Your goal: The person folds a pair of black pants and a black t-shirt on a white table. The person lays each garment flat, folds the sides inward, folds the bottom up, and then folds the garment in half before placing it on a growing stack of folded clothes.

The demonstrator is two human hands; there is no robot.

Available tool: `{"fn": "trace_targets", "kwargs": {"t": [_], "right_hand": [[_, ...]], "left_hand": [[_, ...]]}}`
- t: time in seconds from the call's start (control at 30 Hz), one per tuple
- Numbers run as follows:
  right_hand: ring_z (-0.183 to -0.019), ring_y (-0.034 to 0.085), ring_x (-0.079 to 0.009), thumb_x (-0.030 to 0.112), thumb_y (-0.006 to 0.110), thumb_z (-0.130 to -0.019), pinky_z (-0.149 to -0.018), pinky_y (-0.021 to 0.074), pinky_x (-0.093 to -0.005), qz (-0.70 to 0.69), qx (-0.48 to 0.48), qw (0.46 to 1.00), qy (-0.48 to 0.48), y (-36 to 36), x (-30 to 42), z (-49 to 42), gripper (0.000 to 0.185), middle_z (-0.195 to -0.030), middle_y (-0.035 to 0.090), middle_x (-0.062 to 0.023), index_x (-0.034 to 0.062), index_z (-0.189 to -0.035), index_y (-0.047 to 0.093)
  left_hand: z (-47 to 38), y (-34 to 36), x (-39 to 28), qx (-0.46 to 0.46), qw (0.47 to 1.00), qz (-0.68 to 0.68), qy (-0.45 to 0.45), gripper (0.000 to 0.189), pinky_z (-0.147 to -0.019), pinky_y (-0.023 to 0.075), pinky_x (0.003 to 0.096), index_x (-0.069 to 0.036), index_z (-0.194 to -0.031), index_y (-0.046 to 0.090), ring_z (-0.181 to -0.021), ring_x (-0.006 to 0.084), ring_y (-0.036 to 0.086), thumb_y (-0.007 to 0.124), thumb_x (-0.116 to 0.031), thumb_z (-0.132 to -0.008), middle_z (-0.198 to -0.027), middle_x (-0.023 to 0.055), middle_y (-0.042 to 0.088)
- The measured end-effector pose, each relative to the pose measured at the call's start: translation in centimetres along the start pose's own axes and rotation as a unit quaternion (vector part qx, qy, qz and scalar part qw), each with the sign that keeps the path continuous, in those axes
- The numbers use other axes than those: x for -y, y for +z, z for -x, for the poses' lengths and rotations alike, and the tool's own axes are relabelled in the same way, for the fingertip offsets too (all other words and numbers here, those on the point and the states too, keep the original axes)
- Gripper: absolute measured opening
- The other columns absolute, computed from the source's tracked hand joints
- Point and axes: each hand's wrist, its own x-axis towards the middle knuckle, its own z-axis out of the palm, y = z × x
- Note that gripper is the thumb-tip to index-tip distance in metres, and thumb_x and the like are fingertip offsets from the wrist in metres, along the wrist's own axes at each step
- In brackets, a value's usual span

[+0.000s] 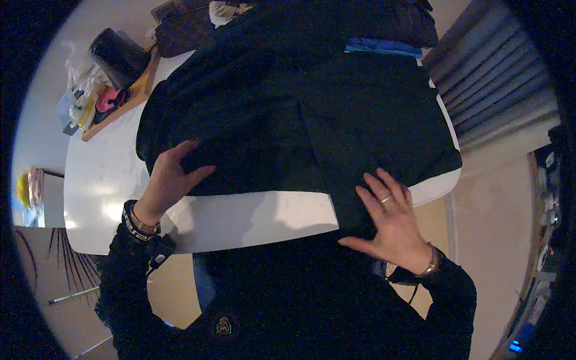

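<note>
A black garment [234, 135] lies spread over the white table [252, 216]. Its folds and outline are hard to read in the dark cloth. At its near left corner is my left hand [173, 175], thumb and fingers apart, the fingertips at the cloth. My right hand [391, 220] is spread flat with fingers apart above a strip of black cloth [353, 211] that reaches the table's near edge, perhaps a sleeve. Whether the right palm touches the cloth I cannot tell. Neither hand grips anything.
Folded blue cloth [382, 46] sits at the far right. At the far left, a wooden tray [121, 105] holds a dark container [119, 58], plastic bags [83, 96] and a pink item [107, 100]. A brown bag [182, 33] stands behind. A grey curtain [490, 67] hangs at right.
</note>
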Motion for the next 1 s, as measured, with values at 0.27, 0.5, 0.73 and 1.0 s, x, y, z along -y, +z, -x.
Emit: {"fn": "trace_targets", "kwargs": {"t": [0.27, 0.5, 0.73, 1.0], "right_hand": [[-0.14, 0.037, -0.0379, 0.017, 0.074, -0.069, -0.11, 0.0315, -0.0591, 0.022, -0.026, 0.999, -0.025, 2.1, -0.3, 1.6, 0.059, -0.148, 0.045, -0.0187, 0.0046, -0.125, 0.058], [-0.094, 0.066, -0.031, 0.005, 0.063, -0.076, -0.081, 0.0502, -0.0414, -0.27, 0.055, 0.939, 0.207, -3.6, -1.4, 1.7, 0.024, -0.102, 0.07, -0.0104, 0.0051, -0.101, 0.065], [-0.087, 0.061, -0.0181, 0.009, 0.06, -0.079, -0.077, 0.0469, -0.0294, -0.513, -0.007, 0.857, 0.039, -10.1, -3.1, 3.8, 0.024, -0.094, 0.064, -0.0066, 0.0012, -0.101, 0.062], [-0.093, 0.057, -0.0118, 0.012, 0.061, -0.081, -0.084, 0.0432, -0.0248, -0.492, -0.101, 0.833, 0.231, -8.7, -4.3, 3.0, 0.034, -0.101, 0.062, -0.0002, 0.0022, -0.114, 0.06]], "left_hand": [[0.6, 0.6, 2.5, -0.054, 0.998, -0.03, -0.002, 0.028, -0.07, 0.0511, 0.0306, 0.004, -0.1, 0.067, -0.074, 0.0159, 0.062, 0.079, -0.012, -0.081, -0.083, 0.0118, 0.069], [1.3, -0.9, 1.5, -0.044, 0.985, 0.157, -0.063, 0.033, -0.079, 0.0519, 0.0256, -0.002, -0.106, 0.065, -0.088, 0.0121, 0.062, 0.08, 0.002, -0.077, -0.099, 0.0042, 0.068], [5.3, -6.2, 0.6, 0.053, 0.979, 0.192, -0.038, 0.032, -0.078, 0.0555, 0.0326, -0.004, -0.096, 0.067, -0.092, 0.0174, 0.067, 0.079, 0.008, -0.069, -0.102, 0.007, 0.07], [2.6, -3.9, 0.9, 0.232, 0.965, 0.115, -0.033, 0.021, -0.072, 0.0515, 0.0286, -0.002, -0.092, 0.069, -0.082, 0.0123, 0.063, 0.073, 0.004, -0.072, -0.087, 0.0049, 0.067]]}}
